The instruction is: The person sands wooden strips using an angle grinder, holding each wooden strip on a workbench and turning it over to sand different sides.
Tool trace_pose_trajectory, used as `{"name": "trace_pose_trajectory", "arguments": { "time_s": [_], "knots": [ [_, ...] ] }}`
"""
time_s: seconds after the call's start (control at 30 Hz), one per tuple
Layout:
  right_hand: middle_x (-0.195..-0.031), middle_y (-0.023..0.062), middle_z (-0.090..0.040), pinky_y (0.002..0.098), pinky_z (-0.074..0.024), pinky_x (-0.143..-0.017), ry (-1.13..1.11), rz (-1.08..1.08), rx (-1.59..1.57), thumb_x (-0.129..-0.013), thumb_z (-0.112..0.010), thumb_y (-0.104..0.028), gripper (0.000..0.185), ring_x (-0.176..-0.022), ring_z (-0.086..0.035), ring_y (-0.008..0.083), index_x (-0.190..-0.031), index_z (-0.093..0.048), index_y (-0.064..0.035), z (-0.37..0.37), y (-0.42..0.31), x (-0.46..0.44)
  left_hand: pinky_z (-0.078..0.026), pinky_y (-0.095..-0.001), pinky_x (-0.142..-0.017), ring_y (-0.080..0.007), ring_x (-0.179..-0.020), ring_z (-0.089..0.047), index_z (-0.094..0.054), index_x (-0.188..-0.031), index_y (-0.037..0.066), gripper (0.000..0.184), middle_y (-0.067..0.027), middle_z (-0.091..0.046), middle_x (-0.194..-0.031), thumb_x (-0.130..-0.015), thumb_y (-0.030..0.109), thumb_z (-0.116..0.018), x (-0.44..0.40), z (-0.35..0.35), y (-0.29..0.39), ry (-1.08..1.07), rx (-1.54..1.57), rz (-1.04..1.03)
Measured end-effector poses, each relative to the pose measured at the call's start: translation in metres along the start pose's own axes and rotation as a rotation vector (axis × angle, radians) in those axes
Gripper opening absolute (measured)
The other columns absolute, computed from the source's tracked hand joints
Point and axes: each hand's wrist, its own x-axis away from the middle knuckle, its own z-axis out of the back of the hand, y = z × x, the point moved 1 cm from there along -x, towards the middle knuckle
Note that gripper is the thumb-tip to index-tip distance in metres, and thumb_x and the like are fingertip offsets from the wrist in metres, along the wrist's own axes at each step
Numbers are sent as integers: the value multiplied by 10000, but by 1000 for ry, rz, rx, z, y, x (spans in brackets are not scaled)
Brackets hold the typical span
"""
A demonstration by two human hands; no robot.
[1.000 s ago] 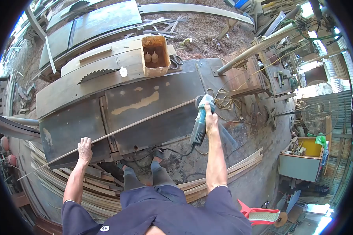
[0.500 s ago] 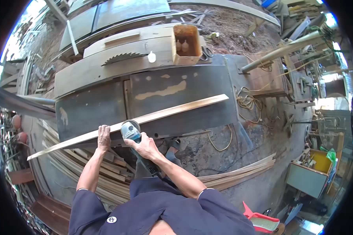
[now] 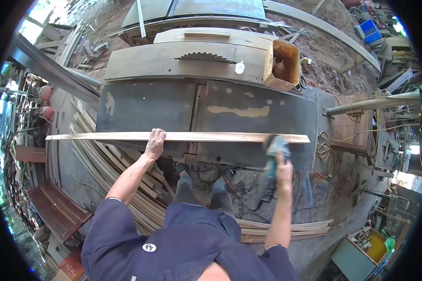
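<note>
Strip (image 3: pixel 211 136) spans the desk (image 3: pixel 145 107), left end overhanging; left hand (image 3: pixel 155 140) grips it, right hand (image 3: pixel 283 174) clasps the blurred grinder (image 3: pixel 270 164), head near the strip's right end; steady hold and light, even pressure should best guard against gouges

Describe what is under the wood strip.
Below the strip, the dark table shows on both sides; past its left edge, boards and floor show. What the strip directly covers, contact included, cannot be seen.
</note>
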Motion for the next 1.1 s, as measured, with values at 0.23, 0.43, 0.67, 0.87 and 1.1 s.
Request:
{"name": "trace_pose_trajectory", "arguments": {
  "time_s": [0.23,0.43,0.67,0.87,1.1],
  "knots": [
    [-732,93,-635,338,-570,-557,248,-96,-256,-926,-613,-674,693,-589,-659,216,-986,-644,16,122,-3,-71,-476,-450,-889,-379,-962,-551,-575,-1043,-14,214,-186,-576,-1016,-833,-47,-550,0,1,1,4,-11,15],
    [-904,87,-668,331,-560,-586,296,-34,-229,-952,-668,-559,631,-677,-651,189,-1165,-644,35,81,9,-18,-468,-470,-965,-403,-1062,-552,-577,-1198,-18,399,-197,-582,-1158,-813,6,-679,8,7,0,-22,96,-12],
    [-1122,207,-684,429,-549,-868,-159,54,300,-799,-759,-606,821,-976,-688,311,-1293,-549,16,-98,3,51,-367,-490,-1174,-348,-1282,-510,-555,-1377,33,572,-133,-556,-1373,-826,33,-708,22,14,-9,-133,81,-42],
    [-1189,276,-679,425,-500,-996,-512,25,398,-751,-767,-663,909,-1154,-659,370,-1284,-560,44,-210,-7,61,-357,-486,-1176,-313,-1308,-492,-545,-1421,103,647,-107,-529,-1439,-804,21,-721,30,35,-17,-179,-141,40],
    [-1189,239,-682,451,-506,-978,-189,-11,402,-853,-698,-633,811,-1146,-655,364,-1359,-544,-17,-81,-6,20,-462,-437,-1088,-364,-1300,-483,-576,-1425,168,707,-168,-510,-1396,-773,-57,-731,68,35,-78,-103,-132,287]
  ]
}}
